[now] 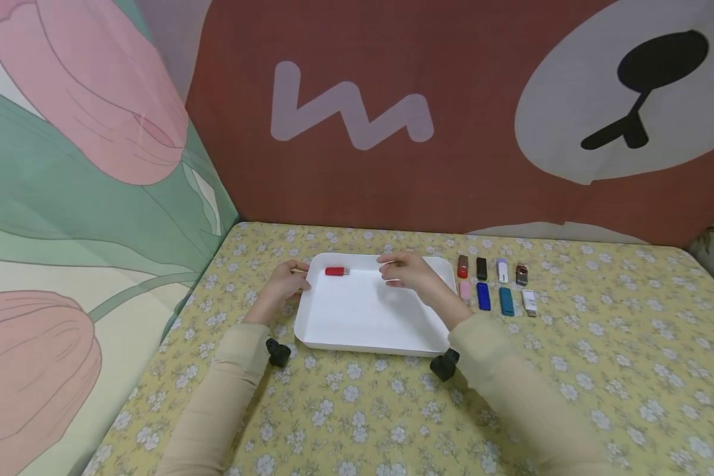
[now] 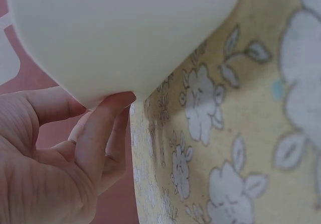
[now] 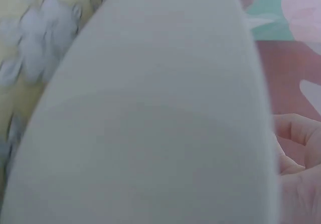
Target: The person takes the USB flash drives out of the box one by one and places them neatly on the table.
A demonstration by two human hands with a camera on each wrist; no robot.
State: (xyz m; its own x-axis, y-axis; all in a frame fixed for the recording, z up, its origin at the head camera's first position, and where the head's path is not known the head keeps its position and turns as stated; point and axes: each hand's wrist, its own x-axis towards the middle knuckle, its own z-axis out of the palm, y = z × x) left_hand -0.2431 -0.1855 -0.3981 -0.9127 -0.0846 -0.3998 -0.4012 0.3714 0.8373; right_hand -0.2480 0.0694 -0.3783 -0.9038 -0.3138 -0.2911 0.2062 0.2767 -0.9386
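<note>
- Two hands working at a white tray [image 1: 363,317], which is sitting on the table [image 1: 601,370] w/ yellow floral cloth.
- Left hand [image 1: 285,285] resting at tray's left rim, near the far-left corner. Left wrist view: fingers [image 2: 103,128] curling up against the tray's rounded outer wall, tips touching it. Grip looking narrow; whether it is really clamping the rim or just touching, cannot tell.
- Right hand [image 1: 407,272] hovering over the tray's far-right part, fingers bent loosely toward the centre. Nothing clearly showing between the fingers in head view; right wrist view is mostly blurred tray surface w/ a bit of the fingers [image 3: 296,131] at the right edge. Grip state: cannot tell.
- Red USB stick [image 1: 336,271] lying flat inside tray, near the far-left corner, metal plug end pointing right. Sitting between the two hands, closer to the left one, touching neither.
- Eight more sticks lying in two rows on the cloth just right of tray. Far row, L to R: red-and-dark stick [image 1: 463,266], black stick [image 1: 481,268], white-and-purple stick [image 1: 502,270], brown stick [image 1: 521,274]. Near row: pink stick [image 1: 465,290], blue stick [image 1: 483,296], teal stick [image 1: 506,301], white stick [image 1: 529,302].
- Pink stick lying just beside the right wrist.
- Both sleeves beige; black wrist cams showing at near edge of tray.
</note>
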